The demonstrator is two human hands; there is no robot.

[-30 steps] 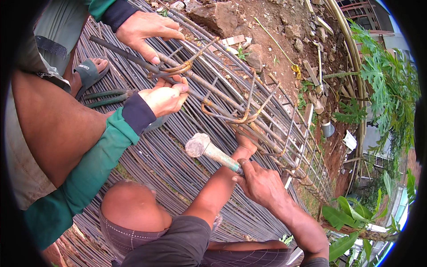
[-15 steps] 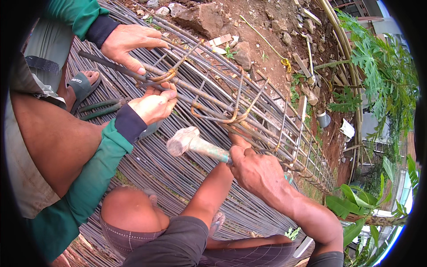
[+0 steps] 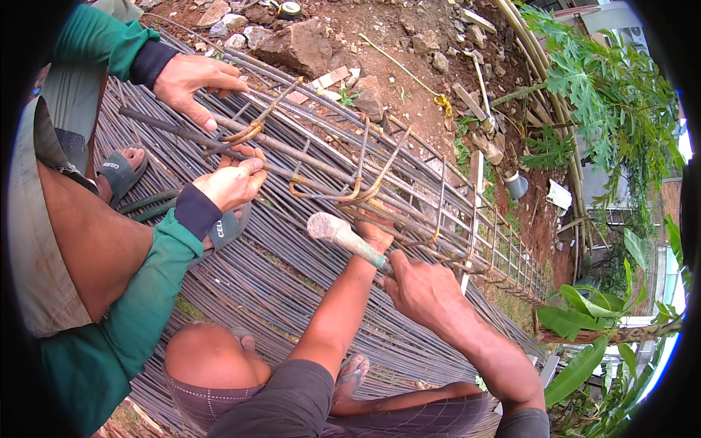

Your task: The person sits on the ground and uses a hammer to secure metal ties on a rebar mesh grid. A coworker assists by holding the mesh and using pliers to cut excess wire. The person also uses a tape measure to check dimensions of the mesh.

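Observation:
My right hand (image 3: 427, 288) is wrapped round the greenish handle of a hammer (image 3: 363, 252), whose pale, worn head hangs just below the bars of a rebar cage (image 3: 321, 169). Beyond the hammer, my left hand (image 3: 376, 226) grips the lower bars of the cage near a bent stirrup (image 3: 354, 196); some of its fingers are behind the steel. Rusty square stirrups ring the long bars. At the cage's left end a co-worker in green sleeves has one hand (image 3: 197, 80) over the bars and the other hand (image 3: 237, 179) pinching near a stirrup (image 3: 252, 130).
Many loose rebars (image 3: 292, 292) cover the ground beneath the cage. Long-handled green pliers or cutters (image 3: 157, 206) lie by the co-worker's sandals. Rocks (image 3: 299, 47), a tape measure (image 3: 290, 10), a yellow cord (image 3: 443, 104) and a grey bucket (image 3: 515, 185) are on the soil beyond. Leafy plants stand right.
The hammer and my right hand have shifted to the right, away from the co-worker's hands, uncovering more of my left hand. The whole view has moved slightly.

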